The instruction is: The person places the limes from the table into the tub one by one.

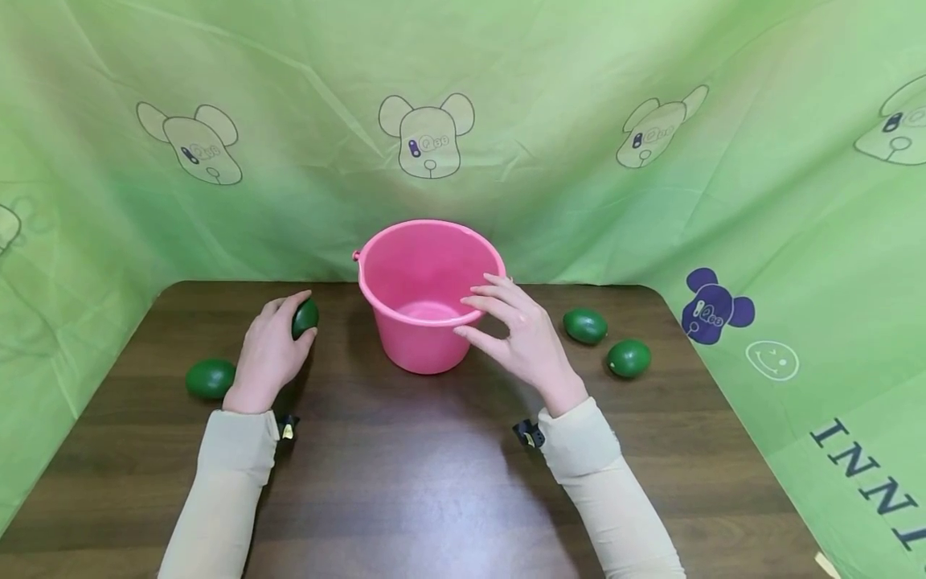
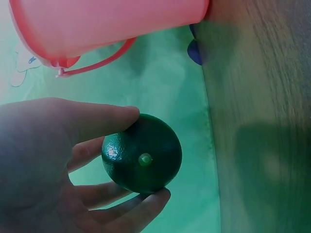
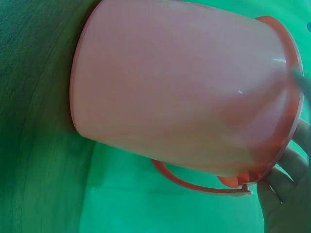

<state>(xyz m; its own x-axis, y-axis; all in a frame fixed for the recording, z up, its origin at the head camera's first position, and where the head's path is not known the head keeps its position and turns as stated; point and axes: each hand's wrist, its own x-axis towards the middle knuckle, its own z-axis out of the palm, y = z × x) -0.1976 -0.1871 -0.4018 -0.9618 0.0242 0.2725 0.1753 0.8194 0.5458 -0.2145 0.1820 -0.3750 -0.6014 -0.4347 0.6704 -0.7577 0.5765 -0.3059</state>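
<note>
While L hand pinches a green lime btwn thumb & fingers, pink bucket stands R of grip, apart; R hand spread at its rim, contact unclear. Prob. best: even thumb-finger pressure, bucket kept steady.

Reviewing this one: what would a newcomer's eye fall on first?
Likely the bright pink bucket first, standing at the far middle of the brown table, with the right grip at its rim. Next, the dark green fruit held in the left grip. Then three similar fruits on the table: one at the left, two at the right.
</note>
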